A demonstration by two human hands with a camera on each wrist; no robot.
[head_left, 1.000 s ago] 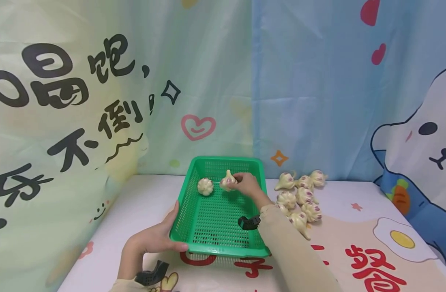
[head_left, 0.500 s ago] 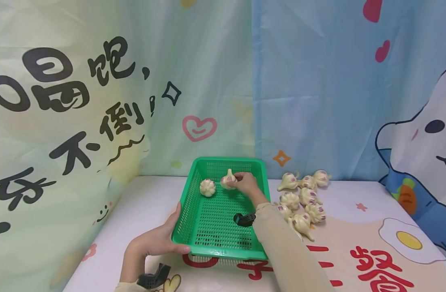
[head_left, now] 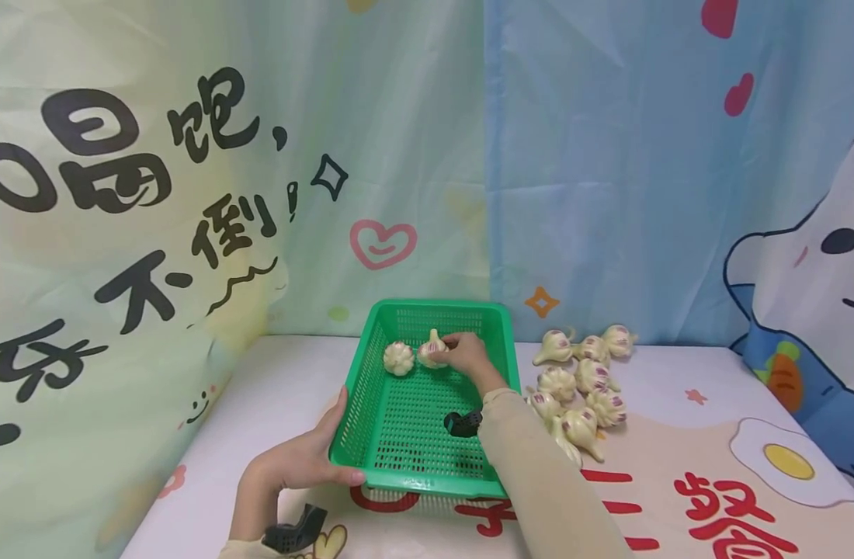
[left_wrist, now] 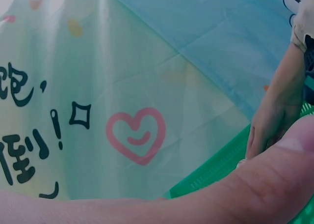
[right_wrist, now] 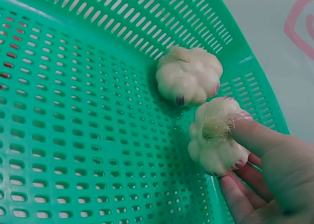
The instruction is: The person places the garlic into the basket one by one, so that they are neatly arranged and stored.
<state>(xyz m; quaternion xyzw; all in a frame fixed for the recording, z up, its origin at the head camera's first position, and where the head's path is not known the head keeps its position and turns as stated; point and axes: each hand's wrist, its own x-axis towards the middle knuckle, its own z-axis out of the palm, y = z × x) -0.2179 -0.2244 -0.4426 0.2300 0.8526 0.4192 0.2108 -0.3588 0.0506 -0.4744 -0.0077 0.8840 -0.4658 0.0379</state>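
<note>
In the head view my right hand (head_left: 465, 359) pinches a garlic bulb (head_left: 432, 349) inside the green plastic basket (head_left: 427, 483). Its stalk points up there. In the right wrist view, thumb and fingers grip this bulb, roots toward the camera. Another garlic bulb (right_wrist: 189, 75) lies right beside it, near the basket's far left corner. My left hand (head_left: 304, 462) holds the basket at its near left corner, thumb along the front rim and fingers against the left side. Much of the left wrist view is filled by the left thumb (left_wrist: 245, 194).
Right of the basket, several garlic bulbs (head_left: 592, 376) lie in a loose group on the table, some partly behind the right sleeve (head_left: 539, 473). A printed cloth covers the table (head_left: 678, 373). Behind it hangs a patterned curtain (head_left: 574, 194).
The right hand has shifted slightly left and lowered the garlic bulb, bringing it closer to the other bulb in the basket. The left hand keeps its place on the basket.
</note>
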